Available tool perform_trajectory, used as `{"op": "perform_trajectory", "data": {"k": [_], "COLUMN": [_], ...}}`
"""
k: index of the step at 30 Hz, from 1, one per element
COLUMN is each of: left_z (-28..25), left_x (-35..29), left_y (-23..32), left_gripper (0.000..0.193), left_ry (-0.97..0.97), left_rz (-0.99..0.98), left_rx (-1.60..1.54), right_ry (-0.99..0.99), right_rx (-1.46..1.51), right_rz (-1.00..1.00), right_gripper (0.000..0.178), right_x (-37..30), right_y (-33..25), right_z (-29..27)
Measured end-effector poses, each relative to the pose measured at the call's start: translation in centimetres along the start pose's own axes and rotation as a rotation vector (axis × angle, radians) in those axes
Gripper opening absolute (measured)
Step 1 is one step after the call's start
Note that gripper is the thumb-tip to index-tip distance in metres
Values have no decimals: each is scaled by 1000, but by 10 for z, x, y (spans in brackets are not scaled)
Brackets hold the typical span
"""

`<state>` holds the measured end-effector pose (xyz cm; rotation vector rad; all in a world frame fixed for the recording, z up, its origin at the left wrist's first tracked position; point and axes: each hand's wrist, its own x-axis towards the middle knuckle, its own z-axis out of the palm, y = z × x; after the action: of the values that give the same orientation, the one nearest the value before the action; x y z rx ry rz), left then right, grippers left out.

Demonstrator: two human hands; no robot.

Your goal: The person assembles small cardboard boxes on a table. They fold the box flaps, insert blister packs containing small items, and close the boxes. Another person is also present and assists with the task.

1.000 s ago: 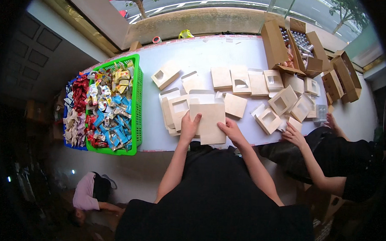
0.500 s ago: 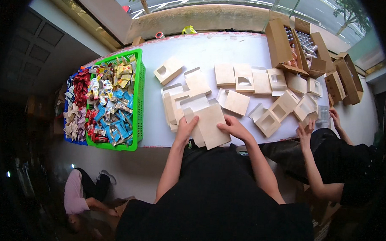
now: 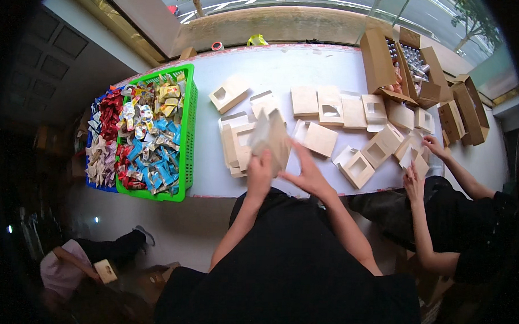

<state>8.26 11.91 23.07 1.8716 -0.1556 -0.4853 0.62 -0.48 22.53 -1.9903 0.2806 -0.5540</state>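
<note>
A pale wood-coloured carton, blurred by motion, is tilted up above the table's near edge. My left hand grips its lower left part with the thumb on top. Beside its right edge my right hand has thumb and fingers spread apart; whether a fingertip touches the carton I cannot tell. Just left of the held carton lies a group of similar cartons, partly overlapping, some with cut-out windows and raised flaps. To the right lies a closed-looking carton with a flap behind it.
A green basket of small wrapped snacks stands left, a blue one beyond it. More windowed cartons spread right. Cardboard boxes with bottles stand back right. A co-worker's hands handle a carton; another person holds one, lower left.
The held carton has gone from lying flat between both hands to tilted up in my left hand. My right hand has come off it and spread. The person lower left has moved further left.
</note>
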Motion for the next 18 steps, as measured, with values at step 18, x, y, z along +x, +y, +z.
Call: {"op": "perform_trajectory", "data": {"k": [18], "left_z": [-48], "left_x": [70], "left_y": [-98], "left_gripper": [35], "left_ry": [231], "left_rz": [49], "left_rx": [594], "right_ry": [-263], "right_rx": [-102], "right_rz": [335], "right_gripper": [38], "right_x": [5], "right_y": [97], "right_z": [55]}}
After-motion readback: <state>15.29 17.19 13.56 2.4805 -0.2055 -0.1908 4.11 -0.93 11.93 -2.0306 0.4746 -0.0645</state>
